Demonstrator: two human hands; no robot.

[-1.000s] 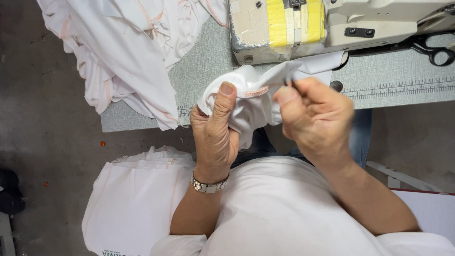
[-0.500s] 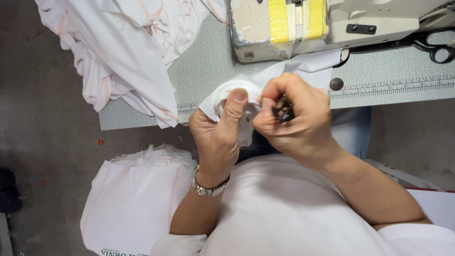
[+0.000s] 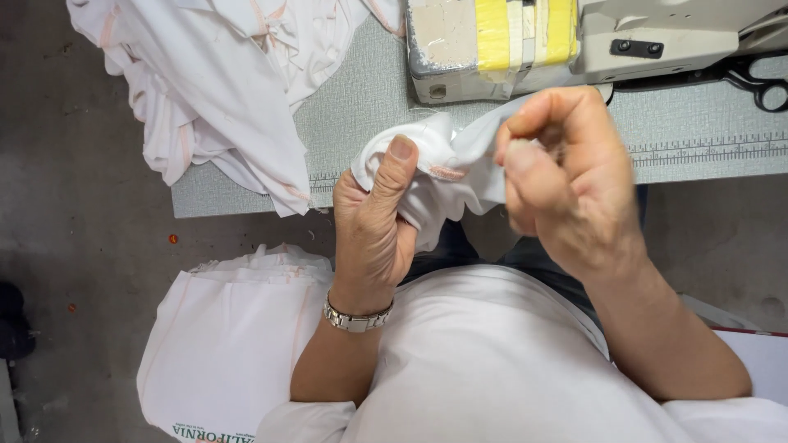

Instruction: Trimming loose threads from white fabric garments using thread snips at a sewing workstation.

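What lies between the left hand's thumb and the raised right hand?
In the head view, a bunched piece of white fabric fills the gap between the left hand and right hand.

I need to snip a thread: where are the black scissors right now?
In the head view the black scissors lie at the far right edge of the grey table, just right of the sewing machine, beyond the right hand.

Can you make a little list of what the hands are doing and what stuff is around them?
left hand: grips bunched white cloth, thumb on top
right hand: raised beside the cloth, fingers curled, blurred
machine: sewing machine behind the hands, yellow tape on it
table: grey, ruler strip along its edge
pile: white garments hanging off the table
scissors: black, far right
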